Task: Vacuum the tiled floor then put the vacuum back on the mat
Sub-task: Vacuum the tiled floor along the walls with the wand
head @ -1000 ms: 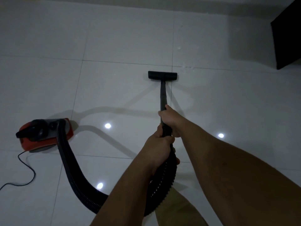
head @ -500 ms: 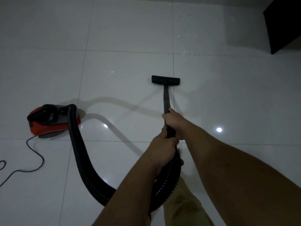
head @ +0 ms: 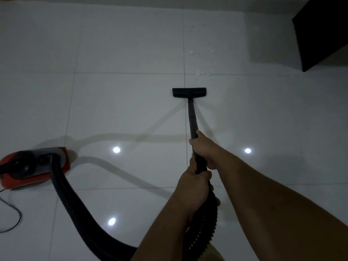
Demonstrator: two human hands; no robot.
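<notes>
You are gripping the black vacuum wand (head: 192,117) with both hands: your right hand (head: 204,147) is closing around it higher up, your left hand (head: 195,189) is wrapping it just below, where the ribbed hose (head: 75,210) is joining. The floor nozzle (head: 189,92) is sitting flat on the white tiled floor (head: 122,53), straddling a grout line. The red canister vacuum (head: 32,166) is sitting on tile at far left, its power cord (head: 13,213) trailing beside it.
</notes>
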